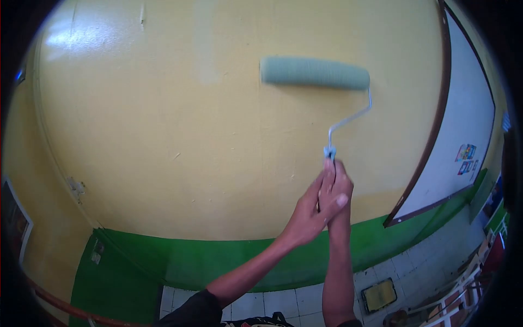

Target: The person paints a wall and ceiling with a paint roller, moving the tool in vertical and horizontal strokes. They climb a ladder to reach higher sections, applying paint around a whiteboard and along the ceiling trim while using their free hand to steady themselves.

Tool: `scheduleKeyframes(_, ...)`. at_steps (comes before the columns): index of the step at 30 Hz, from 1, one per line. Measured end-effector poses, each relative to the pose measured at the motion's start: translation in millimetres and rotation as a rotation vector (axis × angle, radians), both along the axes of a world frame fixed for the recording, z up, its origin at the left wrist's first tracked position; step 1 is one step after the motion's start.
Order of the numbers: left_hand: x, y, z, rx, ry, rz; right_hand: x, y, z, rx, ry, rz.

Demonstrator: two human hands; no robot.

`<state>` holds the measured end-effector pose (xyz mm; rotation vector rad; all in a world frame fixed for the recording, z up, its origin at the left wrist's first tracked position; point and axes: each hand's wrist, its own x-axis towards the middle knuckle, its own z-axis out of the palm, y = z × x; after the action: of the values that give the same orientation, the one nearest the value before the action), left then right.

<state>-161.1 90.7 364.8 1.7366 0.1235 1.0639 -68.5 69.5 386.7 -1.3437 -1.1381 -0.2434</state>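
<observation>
A paint roller (315, 73) with a wide, pale blue-green sleeve lies level against the upper part of a yellow wall (180, 136). Its thin metal frame (348, 119) bends down to a light blue handle end (329, 152). Both hands are closed around the handle, which is mostly hidden by the fingers. My left hand (306, 218) reaches in from the lower left and overlaps the other hand. Coming straight up from below, my right hand (340, 185) grips the handle close to the metal frame.
A green band (218, 259) runs along the wall's base. On the right hangs a dark-framed whiteboard (436, 147) with small pictures. On the tiled floor (280, 301) lies a dark-rimmed tray with a yellowish inside (379, 296). Chairs (455, 300) stand at the lower right.
</observation>
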Motion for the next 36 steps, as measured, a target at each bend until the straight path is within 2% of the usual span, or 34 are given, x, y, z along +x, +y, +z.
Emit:
scheduleKeyframes(5,-41,-5,-86,-0.154,0.197,0.006,-36,-28,-92,-0.154,0.136,0.101)
scheduleKeyframes(7,-49,-11,-113,-0.243,0.189,0.016,-43,-34,-126,-0.172,0.155,0.15)
scheduleKeyframes(10,-54,-15,-133,-0.341,0.186,0.084,-54,-32,-138,-0.24,0.176,0.197)
scheduleKeyframes(12,-60,-12,-112,-0.312,0.15,0.151,-60,-23,-121,-0.252,0.109,0.207)
scheduleKeyframes(14,-68,-6,-84,-0.29,0.117,0.216,-69,-16,-81,-0.263,0.107,0.287)
scheduleKeyframes(21,-103,18,1,-0.039,-0.104,0.355,-105,29,20,-0.107,0.065,0.42)
scheduleKeyframes(29,-129,42,56,0.072,-0.137,0.341,-130,66,99,-0.084,0.015,0.314)
scheduleKeyframes(32,-131,47,58,0.077,-0.121,0.332,-130,71,111,-0.062,0.018,0.307)
scheduleKeyframes(36,-140,46,27,0.184,-0.057,0.421,-137,72,68,-0.041,-0.017,0.276)
